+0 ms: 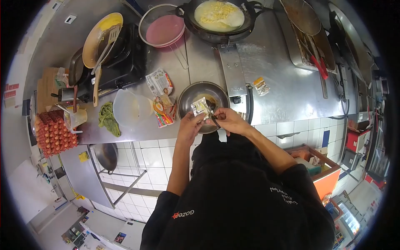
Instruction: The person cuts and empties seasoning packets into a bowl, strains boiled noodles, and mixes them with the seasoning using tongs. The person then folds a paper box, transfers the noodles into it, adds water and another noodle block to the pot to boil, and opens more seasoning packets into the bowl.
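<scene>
Over a dark round bowl (187, 92) at the counter's front edge, my left hand (191, 127) pinches a small silvery sachet (201, 106). Close on its right, my right hand (230, 121) is closed at the sachet's lower right side, around a small dark item whose shape I cannot make out. Some brown stuff (211, 99) lies in the bowl. Opened noodle packets (159, 83) lie just left of the bowl, and a small orange-and-white sachet (261, 86) is on the steel counter to the right.
A wok (225, 39) with pale liquid and yellow bits stands at the back. Left of it is a sieve over a pink bowl (164, 31). A clear tub (126, 109), green cloth (108, 118), frying pan (89, 48) and egg trays (54, 135) are at the left.
</scene>
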The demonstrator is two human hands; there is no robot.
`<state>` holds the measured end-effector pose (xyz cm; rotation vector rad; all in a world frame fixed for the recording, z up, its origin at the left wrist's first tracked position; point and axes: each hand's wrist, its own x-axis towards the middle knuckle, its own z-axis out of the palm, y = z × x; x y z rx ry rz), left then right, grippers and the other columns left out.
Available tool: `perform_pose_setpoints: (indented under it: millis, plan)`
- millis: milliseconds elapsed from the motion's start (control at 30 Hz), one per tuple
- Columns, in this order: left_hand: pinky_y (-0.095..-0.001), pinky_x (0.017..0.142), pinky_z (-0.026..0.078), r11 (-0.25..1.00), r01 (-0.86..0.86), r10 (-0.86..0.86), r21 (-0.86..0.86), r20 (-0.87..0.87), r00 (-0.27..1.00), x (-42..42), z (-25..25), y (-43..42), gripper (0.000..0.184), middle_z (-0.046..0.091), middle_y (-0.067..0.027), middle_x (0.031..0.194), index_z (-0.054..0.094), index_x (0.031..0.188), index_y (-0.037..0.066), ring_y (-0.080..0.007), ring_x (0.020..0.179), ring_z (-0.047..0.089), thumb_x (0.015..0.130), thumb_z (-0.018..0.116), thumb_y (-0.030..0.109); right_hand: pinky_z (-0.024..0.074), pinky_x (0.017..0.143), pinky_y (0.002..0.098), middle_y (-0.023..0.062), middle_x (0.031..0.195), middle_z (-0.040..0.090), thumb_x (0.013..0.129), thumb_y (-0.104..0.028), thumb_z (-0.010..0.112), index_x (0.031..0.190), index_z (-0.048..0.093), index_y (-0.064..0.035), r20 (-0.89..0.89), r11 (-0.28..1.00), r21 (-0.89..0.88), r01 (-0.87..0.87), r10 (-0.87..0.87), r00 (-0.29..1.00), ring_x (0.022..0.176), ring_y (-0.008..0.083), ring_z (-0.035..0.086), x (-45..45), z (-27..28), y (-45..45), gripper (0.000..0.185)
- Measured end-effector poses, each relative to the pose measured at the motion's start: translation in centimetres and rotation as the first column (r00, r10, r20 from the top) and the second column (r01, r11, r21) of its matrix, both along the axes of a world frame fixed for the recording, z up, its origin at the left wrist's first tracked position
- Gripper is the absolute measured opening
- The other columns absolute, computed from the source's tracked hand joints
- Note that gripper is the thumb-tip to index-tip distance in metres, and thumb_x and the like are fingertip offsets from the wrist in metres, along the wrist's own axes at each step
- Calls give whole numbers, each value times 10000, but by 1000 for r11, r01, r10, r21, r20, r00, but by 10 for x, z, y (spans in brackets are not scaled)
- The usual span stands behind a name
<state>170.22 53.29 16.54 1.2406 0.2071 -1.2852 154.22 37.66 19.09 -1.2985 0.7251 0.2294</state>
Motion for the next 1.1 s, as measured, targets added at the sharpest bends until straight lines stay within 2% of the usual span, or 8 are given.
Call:
perform_pose_setpoints:
  millis: [500, 600, 667, 800, 933, 1000, 1033, 1100]
  plan:
    - [-254, 852, 574, 996, 88, -88, 4, 56, 995, 5, -3, 6, 433, 739, -83, 1158, 588, 1313, 0, -121, 1007, 705, 947, 805, 77, 482, 411, 274, 18, 818, 633, 902, -463, 878, 1093, 626, 3, -8, 989, 88, 118, -118, 993, 571, 100, 592, 11, -7, 9, 564]
    - [-256, 849, 577, 996, 88, -86, -14, 75, 993, 6, -1, 7, 420, 743, -78, 1149, 593, 1302, 2, -120, 991, 708, 950, 808, 77, 514, 439, 261, -1, 854, 644, 905, -556, 846, 1136, 636, -26, 16, 999, 23, 39, -40, 999, 620, 66, 580, 11, -5, 1, 614]
    - [-254, 850, 579, 996, 80, -76, -33, 102, 992, 8, -4, 9, 410, 744, -76, 1146, 595, 1297, 1, -120, 986, 710, 954, 806, 78, 545, 469, 276, 8, 829, 633, 859, -660, 837, 1181, 605, -9, -201, 978, 205, -31, 73, 977, 605, 62, 563, 10, 15, -9, 763]
    - [-254, 831, 593, 999, 45, -48, 17, 208, 977, 8, -4, 7, 370, 748, -56, 1133, 606, 1282, 29, -115, 991, 713, 971, 795, 98, 573, 498, 294, 26, 810, 628, 815, -740, 824, 1215, 564, 4, -183, 951, 262, -163, 215, 959, 600, 72, 561, -13, 13, -14, 883]
    - [-281, 801, 619, 992, 72, -106, 104, 375, 921, 7, 7, 0, 360, 746, -49, 1138, 606, 1281, 38, -115, 1006, 712, 982, 791, 117, 580, 503, 297, 40, 809, 635, 829, -686, 849, 1143, 534, -18, -226, 980, 148, -131, 163, 960, 611, 95, 582, -28, 11, -16, 802]
    - [-294, 815, 628, 991, 74, -111, 108, 392, 913, 9, -8, 0, 357, 743, -58, 1147, 604, 1288, 30, -121, 1013, 713, 992, 779, 125, 584, 503, 296, 53, 818, 648, 884, -565, 862, 1143, 529, -24, -129, 999, 9, -53, 53, 990, 658, 101, 617, -42, 3, -20, 686]
    - [-308, 829, 637, 991, 74, -115, 115, 409, 905, 9, -13, 2, 355, 741, -67, 1157, 602, 1294, 22, -127, 1020, 714, 1002, 768, 134, 554, 429, 300, 93, 904, 732, 912, -375, 884, 1121, 515, 5, -39, 998, 0, 55, -55, 998, 683, 118, 680, -49, -2, -18, 570]
    - [-320, 843, 643, 991, 68, -109, 117, 387, 916, 10, -20, 3, 353, 737, -75, 1159, 601, 1302, 19, -131, 1031, 711, 1015, 754, 155, 538, 421, 293, 87, 891, 734, 929, -323, 873, 1130, 530, -1, 14, 976, -12, 216, -216, 976, 670, 112, 679, -72, -19, -22, 511]
